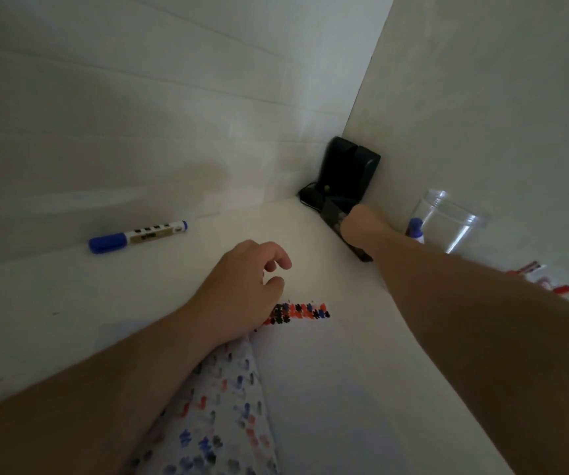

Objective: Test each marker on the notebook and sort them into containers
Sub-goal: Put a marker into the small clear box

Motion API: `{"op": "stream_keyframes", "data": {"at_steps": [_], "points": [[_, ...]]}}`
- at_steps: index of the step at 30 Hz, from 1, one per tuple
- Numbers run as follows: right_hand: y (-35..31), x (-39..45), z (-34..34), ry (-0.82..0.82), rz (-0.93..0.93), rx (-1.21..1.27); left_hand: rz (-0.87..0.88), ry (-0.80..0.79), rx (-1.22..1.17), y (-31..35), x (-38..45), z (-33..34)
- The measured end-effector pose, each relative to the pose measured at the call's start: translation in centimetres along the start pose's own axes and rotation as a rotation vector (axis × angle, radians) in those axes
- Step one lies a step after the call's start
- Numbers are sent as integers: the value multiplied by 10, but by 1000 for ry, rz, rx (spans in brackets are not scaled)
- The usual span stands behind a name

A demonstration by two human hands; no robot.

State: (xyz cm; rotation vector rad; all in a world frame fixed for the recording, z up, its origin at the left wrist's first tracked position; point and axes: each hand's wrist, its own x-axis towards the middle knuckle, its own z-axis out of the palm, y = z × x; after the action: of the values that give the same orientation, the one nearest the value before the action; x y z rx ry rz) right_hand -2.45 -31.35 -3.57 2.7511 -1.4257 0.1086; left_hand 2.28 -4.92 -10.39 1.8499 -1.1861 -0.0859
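A smooth white counter (70, 303) meets pale walls at its far right corner, where a glossy black box-shaped device (348, 173) stands. The open notebook (327, 389) lies at the near edge, its pages bearing red, blue and black scribbles. The left hand (242, 286) rests on it, fingers loosely curled, empty. The right hand (361, 224) reaches toward the corner; its fingers are hidden. A clear plastic cup (447, 221) stands along the right edge. A blue-capped marker (137, 235) lies by the far edge.

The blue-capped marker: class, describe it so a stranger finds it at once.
Start at the white wall on the left. At its foot, on the desk, lies the blue-capped marker, alone. Unlike the red markers far right, it has a white barrel with black squares.
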Motion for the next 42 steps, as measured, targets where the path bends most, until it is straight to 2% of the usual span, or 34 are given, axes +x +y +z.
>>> {"op": "stream_keyframes", "data": {"at_steps": [2,4,6,8,11,13,18,20,22,26,27,30,31,34,36,39,42], "points": [[-1,-3,-2,-16,-21,-39,-11,5,16,0,1,0],[-2,-7,-5,87,-94,38,-40,33,106,-2,4,-6],[-4,-23,-4,266,-278,203,-80,129,326,-13,10,-23],[-10,-55,2,335,-486,358,-154,234,563,-33,16,-45],[-15,-114,17,267,-645,608,-367,234,717,-57,15,-64],[-12,-146,29,212,-688,756,-436,212,754,-62,15,-62],[-3,-157,37,148,-596,996,-480,148,812,-68,22,-63],[5,-152,35,154,-556,1049,-448,94,873,-69,21,-61],[9,-150,35,89,-535,1105,-366,77,878,-61,19,-59],[12,-149,31,-10,-532,1173,38,232,697,-2,17,-51],[13,-150,28,-59,-570,1197,131,209,651,19,15,-47],[12,-158,27,-205,-788,1292,334,-34,509,58,3,-29],[10,-163,27,-242,-808,1352,369,-92,448,61,-1,-22],[3,-169,27,-345,-597,1500,335,-117,301,52,-6,-11],[-2,-168,27,-338,-490,1555,316,-93,315,43,-6,-7],[-8,-167,28,-391,-405,1700,335,-65,444,35,-6,-3],[-8,-166,30,-423,-411,1792,314,-89,425,36,-7,-1]]}}
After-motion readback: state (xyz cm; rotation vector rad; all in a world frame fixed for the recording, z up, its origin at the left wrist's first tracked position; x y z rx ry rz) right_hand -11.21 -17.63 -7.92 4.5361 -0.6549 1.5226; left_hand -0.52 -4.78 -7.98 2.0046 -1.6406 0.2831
